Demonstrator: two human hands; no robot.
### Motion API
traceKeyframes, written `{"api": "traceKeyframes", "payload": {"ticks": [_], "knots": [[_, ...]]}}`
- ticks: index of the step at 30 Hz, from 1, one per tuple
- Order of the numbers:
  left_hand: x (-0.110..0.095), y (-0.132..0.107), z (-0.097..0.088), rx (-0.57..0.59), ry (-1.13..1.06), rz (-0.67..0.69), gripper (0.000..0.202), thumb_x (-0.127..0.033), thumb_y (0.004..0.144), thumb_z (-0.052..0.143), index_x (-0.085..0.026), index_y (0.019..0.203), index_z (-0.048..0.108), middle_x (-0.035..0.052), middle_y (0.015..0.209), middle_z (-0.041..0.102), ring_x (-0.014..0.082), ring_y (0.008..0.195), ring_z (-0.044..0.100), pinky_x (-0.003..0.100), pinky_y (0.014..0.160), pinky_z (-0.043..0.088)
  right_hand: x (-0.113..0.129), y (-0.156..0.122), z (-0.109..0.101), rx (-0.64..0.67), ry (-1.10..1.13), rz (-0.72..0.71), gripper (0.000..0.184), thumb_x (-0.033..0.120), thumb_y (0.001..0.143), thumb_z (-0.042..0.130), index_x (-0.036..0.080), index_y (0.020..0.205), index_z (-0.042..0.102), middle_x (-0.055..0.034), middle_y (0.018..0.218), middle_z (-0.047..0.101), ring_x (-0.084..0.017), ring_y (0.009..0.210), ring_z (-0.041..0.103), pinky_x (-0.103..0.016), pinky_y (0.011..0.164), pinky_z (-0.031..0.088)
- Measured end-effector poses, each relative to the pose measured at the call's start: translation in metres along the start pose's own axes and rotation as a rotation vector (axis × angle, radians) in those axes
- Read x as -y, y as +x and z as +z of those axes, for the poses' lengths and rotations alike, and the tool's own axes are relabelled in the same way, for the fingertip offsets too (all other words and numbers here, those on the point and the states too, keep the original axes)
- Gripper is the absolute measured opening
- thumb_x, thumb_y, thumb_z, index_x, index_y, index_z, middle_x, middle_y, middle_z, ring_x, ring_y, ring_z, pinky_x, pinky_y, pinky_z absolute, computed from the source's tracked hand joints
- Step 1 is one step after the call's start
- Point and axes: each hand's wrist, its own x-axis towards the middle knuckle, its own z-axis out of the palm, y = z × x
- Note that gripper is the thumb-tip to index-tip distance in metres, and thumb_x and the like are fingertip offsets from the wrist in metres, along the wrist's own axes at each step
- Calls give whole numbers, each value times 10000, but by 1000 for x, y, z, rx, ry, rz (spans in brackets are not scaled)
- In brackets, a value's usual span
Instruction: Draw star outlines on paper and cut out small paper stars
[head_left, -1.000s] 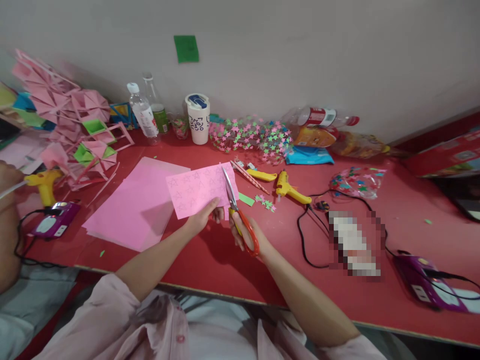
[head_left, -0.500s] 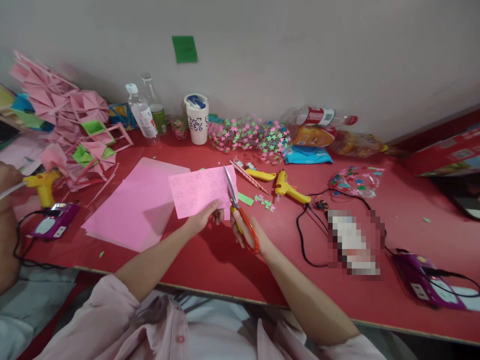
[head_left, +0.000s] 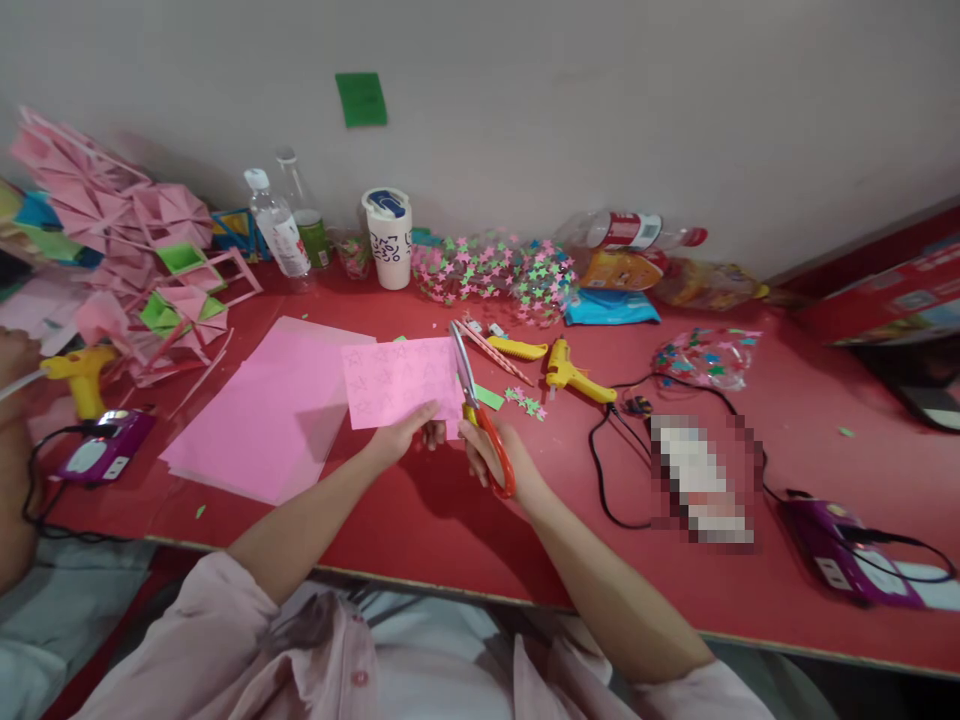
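My left hand (head_left: 405, 432) pinches the lower edge of a pink sheet (head_left: 397, 382) with star outlines drawn on it, holding it above the red table (head_left: 450, 520). My right hand (head_left: 501, 458) grips orange-handled scissors (head_left: 480, 410). Their blades point up and away along the sheet's right edge, close together. A stack of plain pink paper (head_left: 270, 420) lies on the table under and to the left of the held sheet.
Behind stand a white cup (head_left: 391, 238), two bottles (head_left: 277, 222), a heap of paper stars (head_left: 499, 268), a yellow glue gun (head_left: 574, 372) with black cord, a yellow knife (head_left: 519, 348) and a purple power strip (head_left: 847, 565). Another person's arm (head_left: 15, 440) holds a second glue gun (head_left: 79, 375) at left.
The sheet and scissors have shifted slightly lower and the sheet has flattened a little. The view has tilted slightly; both hands keep their grips.
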Motion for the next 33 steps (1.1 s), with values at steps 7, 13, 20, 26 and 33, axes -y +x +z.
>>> {"api": "traceKeyframes", "payload": {"ticks": [7,13,20,26,33], "knots": [[-2,-3,1,184,27,-46,592,-709,725,484,-153,556,598,30,534,598,90,463,529,236,524,444,4,0,-3,-73,45,-44,260,415,746,566,244,676,382,102,339,363,-105,311,391,-276,446,416],[0,-1,-10,-42,-52,33,449,-540,794,538,-147,592,620,35,552,624,90,450,534,236,500,441,4,3,-9,-61,31,-60,297,473,770,540,248,684,367,107,337,357,-99,296,376,-276,447,410],[-10,7,-26,-491,-103,198,443,-476,837,474,-172,522,542,1,481,538,80,436,473,231,494,407,-3,3,-12,72,-209,-4,393,581,751,552,222,712,399,92,440,425,-76,351,394,-219,405,326],[-27,2,-27,-613,-84,182,459,-499,859,407,-189,535,504,6,504,547,86,450,486,245,529,410,-2,-4,-11,197,-344,-7,451,625,726,592,210,706,416,79,487,413,-76,421,384,-211,421,281],[0,8,-27,-512,-59,192,493,-584,835,435,-179,575,538,5,505,545,90,458,471,249,515,384,-2,-5,-8,225,-297,-3,477,631,713,616,209,687,395,79,477,412,-69,411,362,-208,404,267]]}}
